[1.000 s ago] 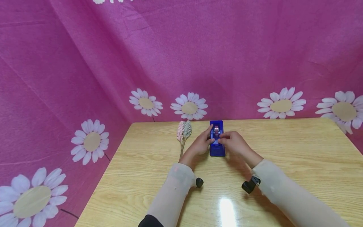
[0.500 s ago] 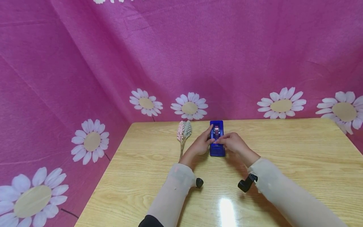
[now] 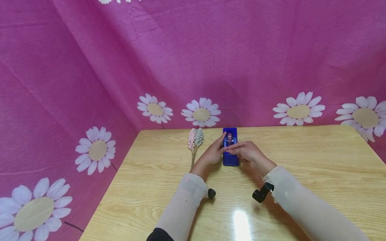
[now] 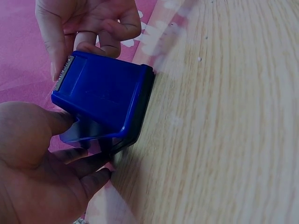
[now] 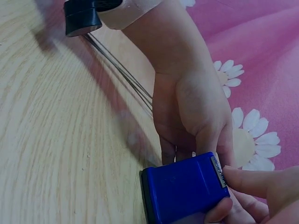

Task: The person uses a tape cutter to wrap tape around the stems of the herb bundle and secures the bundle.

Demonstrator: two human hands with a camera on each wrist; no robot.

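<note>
A blue desktop tape dispenser (image 3: 231, 160) stands near the far edge of the table, a roll of tape (image 3: 230, 138) seated in it. My left hand (image 3: 213, 152) holds the dispenser from its left side, fingers along the wall and thumb toward the front. From the right, my right hand (image 3: 250, 153) reaches across the front end. In the right wrist view its thumb (image 5: 250, 179) lies at the serrated metal cutter (image 5: 218, 171), with a curled finger just below, pinching the cutter end. Any free end of tape there is hidden by the fingers.
Left of the dispenser lie pink and grey-green artificial leaf sprigs (image 3: 196, 139) on thin stems, partly behind my left forearm. A pink cloth (image 3: 247, 67) with daisies hangs just behind the wooden table (image 3: 316, 160).
My right hand has slid left across the dispenser's front, its fingertips now close to the left thumb. The left hand and the dispenser stay nearly where they were.
</note>
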